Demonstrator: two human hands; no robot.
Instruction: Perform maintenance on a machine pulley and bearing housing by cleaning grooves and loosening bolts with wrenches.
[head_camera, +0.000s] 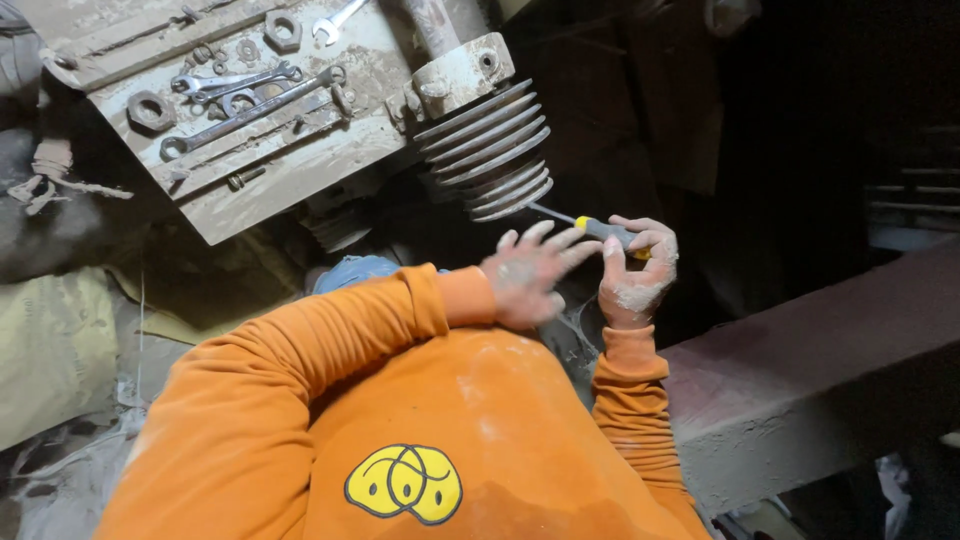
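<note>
My right hand (636, 272) is closed around the yellow and black handle of a screwdriver (598, 227), whose thin shaft points up-left toward a finned metal cylinder (487, 150). My left hand (530, 272) hovers just left of it, fingers spread and blurred, holding nothing. Both hands are dusty, and both sleeves are orange. The screwdriver's tip lies at the lowest fins, half lost in shadow.
A dirty metal plate (290, 175) at the upper left carries several wrenches (250, 100), large nuts (150, 110) and bolts. A thick concrete beam (820, 380) runs along the right. A pale sack (50, 350) lies at the left. The area beyond the cylinder is dark.
</note>
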